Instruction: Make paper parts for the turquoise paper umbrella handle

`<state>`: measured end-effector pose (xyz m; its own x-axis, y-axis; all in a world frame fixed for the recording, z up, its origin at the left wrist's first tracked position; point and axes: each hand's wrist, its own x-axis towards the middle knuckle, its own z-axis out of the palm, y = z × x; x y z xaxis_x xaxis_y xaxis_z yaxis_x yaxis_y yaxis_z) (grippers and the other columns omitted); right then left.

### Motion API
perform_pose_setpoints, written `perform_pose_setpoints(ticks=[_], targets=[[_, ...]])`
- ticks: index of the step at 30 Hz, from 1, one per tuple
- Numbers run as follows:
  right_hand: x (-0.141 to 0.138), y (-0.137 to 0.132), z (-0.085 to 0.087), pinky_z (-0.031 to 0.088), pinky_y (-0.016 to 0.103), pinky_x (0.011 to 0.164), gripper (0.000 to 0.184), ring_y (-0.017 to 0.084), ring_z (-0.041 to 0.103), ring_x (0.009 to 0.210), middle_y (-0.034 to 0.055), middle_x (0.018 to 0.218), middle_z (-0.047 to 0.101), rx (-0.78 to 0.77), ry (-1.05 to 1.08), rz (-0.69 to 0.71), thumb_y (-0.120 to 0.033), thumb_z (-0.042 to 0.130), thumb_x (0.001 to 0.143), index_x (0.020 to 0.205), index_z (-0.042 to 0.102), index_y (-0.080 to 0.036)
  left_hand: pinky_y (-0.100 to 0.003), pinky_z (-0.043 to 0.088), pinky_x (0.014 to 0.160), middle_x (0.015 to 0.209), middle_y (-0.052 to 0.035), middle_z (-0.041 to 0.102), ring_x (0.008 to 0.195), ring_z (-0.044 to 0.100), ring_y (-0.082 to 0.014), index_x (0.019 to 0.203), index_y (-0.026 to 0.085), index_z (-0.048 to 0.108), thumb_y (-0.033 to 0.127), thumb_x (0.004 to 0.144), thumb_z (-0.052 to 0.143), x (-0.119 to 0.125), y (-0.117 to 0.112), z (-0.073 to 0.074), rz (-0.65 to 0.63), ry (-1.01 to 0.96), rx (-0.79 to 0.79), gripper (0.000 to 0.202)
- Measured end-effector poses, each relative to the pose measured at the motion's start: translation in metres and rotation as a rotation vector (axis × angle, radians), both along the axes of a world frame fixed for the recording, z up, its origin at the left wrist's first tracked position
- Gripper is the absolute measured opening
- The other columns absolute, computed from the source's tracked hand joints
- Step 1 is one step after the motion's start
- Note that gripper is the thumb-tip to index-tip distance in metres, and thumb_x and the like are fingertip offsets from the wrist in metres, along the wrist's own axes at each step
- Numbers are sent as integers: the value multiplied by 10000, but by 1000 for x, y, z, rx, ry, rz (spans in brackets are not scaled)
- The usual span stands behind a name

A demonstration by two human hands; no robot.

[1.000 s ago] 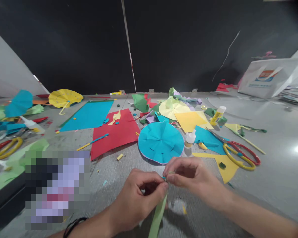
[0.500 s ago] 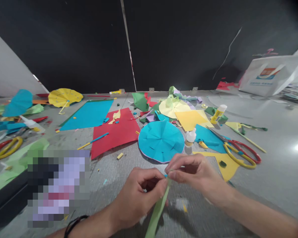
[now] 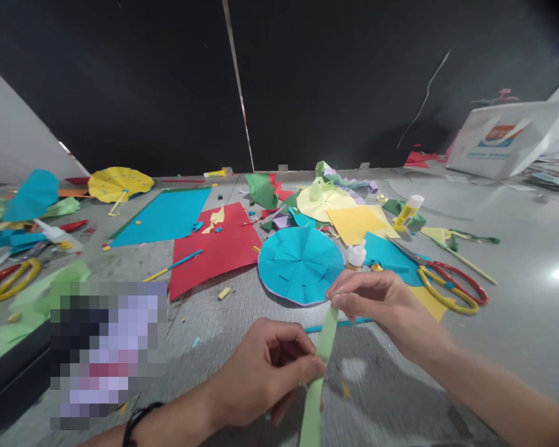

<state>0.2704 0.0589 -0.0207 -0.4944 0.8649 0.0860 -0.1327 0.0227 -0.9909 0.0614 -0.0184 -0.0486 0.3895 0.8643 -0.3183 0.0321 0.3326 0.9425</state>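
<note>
A light green paper strip (image 3: 327, 338) runs between my two hands, its lower end passing out of the bottom of the view. My right hand (image 3: 377, 304) pinches the strip's upper end between thumb and fingertips. Lower down, my left hand (image 3: 279, 366) grips the same strip between thumb and fingers. Behind the strip lies a thin blue paper stick (image 3: 315, 328) on the table. Just beyond my hands sits a blue pleated paper disc (image 3: 300, 264) with a pale purple edge. A small white glue bottle (image 3: 356, 254) stands beside it, partly hidden by my right hand.
Scissors (image 3: 451, 295) with red and yellow handles lie at the right, near a glue stick (image 3: 408, 213). Red paper (image 3: 214, 261) and blue paper (image 3: 168, 214) are at left. A yellow paper umbrella (image 3: 121, 184) lies farther back. A white bag (image 3: 503, 139) stands far right.
My right hand has moved up and right, drawing the strip's upper end away from my left hand. More of the strip and the blue stick behind it now show.
</note>
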Motion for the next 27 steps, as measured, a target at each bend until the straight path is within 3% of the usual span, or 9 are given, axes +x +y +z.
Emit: perform_pose_setpoints(ticks=[10, 14, 22, 27], targets=[[3, 2, 1, 461, 240, 566, 111, 123, 607, 662, 32, 813, 746, -4, -9, -8, -307, 913, 783, 706, 850, -257, -130, 372, 279, 495, 81, 561, 306, 431, -36, 698, 164, 614, 435, 662, 953, -1, 6, -7, -23, -109, -92, 436], [8, 8, 3, 468, 241, 580, 115, 116, 588, 658, 29, 831, 752, 5, 0, -41, -334, 906, 789, 713, 855, -265, -135, 402, 289, 533, 47, 649, 316, 476, -45, 706, 155, 638, 422, 665, 950, -3, 5, -8, -196, -93, -173, 413], [12, 9, 7, 479, 267, 586, 133, 156, 604, 706, 41, 817, 748, 9, 2, -66, -379, 923, 762, 702, 861, -278, -152, 416, 304, 628, 5, 718, 343, 528, -64, 756, 154, 679, 456, 690, 927, -8, 4, -12, -305, -87, -233, 396], [17, 15, 9, 468, 273, 607, 146, 148, 571, 691, 29, 809, 749, 2, 7, -119, -408, 941, 737, 677, 858, -303, -129, 386, 346, 537, 53, 625, 379, 516, -58, 721, 164, 733, 387, 693, 887, -7, -4, -22, -384, -17, -165, 273]])
